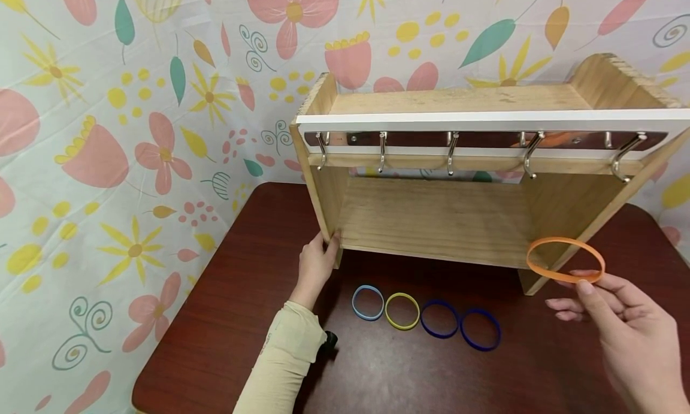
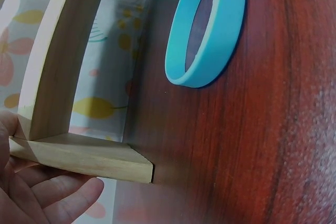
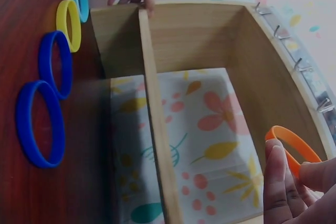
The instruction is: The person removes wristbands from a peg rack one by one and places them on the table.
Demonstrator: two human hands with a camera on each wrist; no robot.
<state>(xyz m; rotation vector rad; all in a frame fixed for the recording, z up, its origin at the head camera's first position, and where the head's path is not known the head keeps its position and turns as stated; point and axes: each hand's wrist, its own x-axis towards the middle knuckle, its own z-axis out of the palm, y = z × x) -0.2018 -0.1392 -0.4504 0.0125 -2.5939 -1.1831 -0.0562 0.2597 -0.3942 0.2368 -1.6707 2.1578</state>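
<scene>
An orange silicone wristband (image 1: 566, 277) is pinched between thumb and fingers of my right hand (image 1: 628, 324), in front of the right side of a wooden shelf (image 1: 431, 216). My left hand (image 1: 317, 261) grips the lower left corner of that shelf, thumb on the front edge, as the left wrist view also shows. Along the shelf's front runs a metal rail with several hooks (image 1: 451, 153), all bare. On the table in front lie a light blue wristband (image 1: 354, 306), a yellow wristband (image 1: 388, 318) and two dark blue wristbands (image 1: 462, 336) in a row.
The shelf stands on a dark red-brown table (image 1: 215, 318) against a floral cloth backdrop (image 1: 135, 180). A small black object (image 1: 329, 342) shows beside the left wrist. The table's left edge borders the hanging cloth.
</scene>
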